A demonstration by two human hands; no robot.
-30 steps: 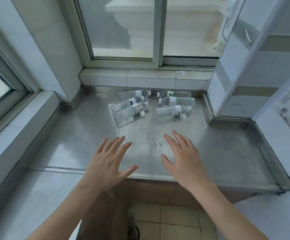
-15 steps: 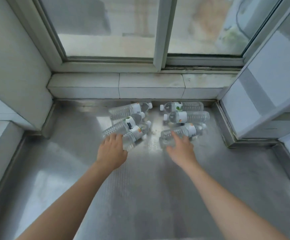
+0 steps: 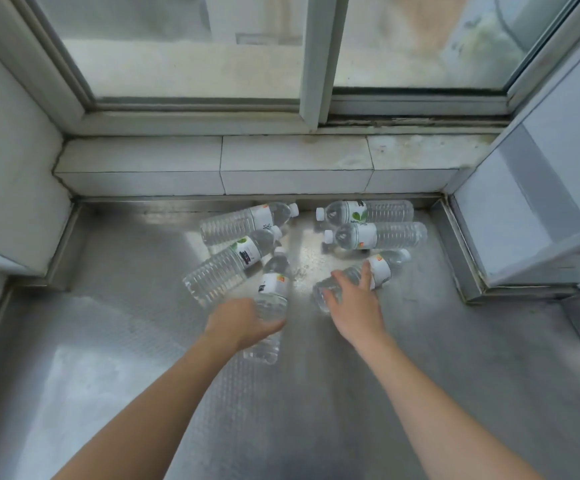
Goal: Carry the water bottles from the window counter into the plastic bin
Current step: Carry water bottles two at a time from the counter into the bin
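Six clear plastic water bottles lay near the steel tabletop's back edge. Left hand gripped one; right hand clasped another. Firm mid-body holds would likely prevent slipping.

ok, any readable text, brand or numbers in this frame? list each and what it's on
No text reads clearly.
Water bottle labels: white with print, too blurred to read.
Back right bottle: green leaf mark, dark print, illegible.
Middle left bottle: green mark, dark block, illegible.
Bottle in left hand: label has orange mark, dark block, illegible.
Bottle under right hand: label has orange mark, illegible.
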